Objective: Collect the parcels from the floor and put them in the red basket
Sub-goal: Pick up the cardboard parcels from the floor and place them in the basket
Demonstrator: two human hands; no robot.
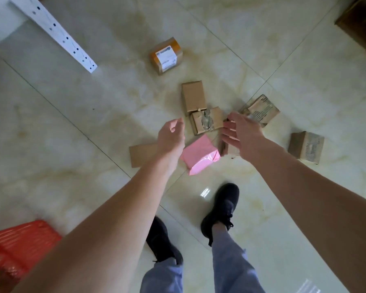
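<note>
Evidently collecting is just starting: both arms reach down over the parcels clustered mid-frame, left hand (171,136) loosely curled, right hand (240,134) spread, neither holding anything. The red basket (19,240) waits lower left. Next (my guess) comes closing on the pink parcel (200,154); open floor surrounds it.

Seven cardboard parcels lie on the floor (72,123): labelled box (166,56), plain box (193,98), taped box (207,120), printed box (262,109), another printed box (305,148), flat box (142,155), one half hidden (230,149). One pink parcel (200,156). One red basket (15,244).
</note>
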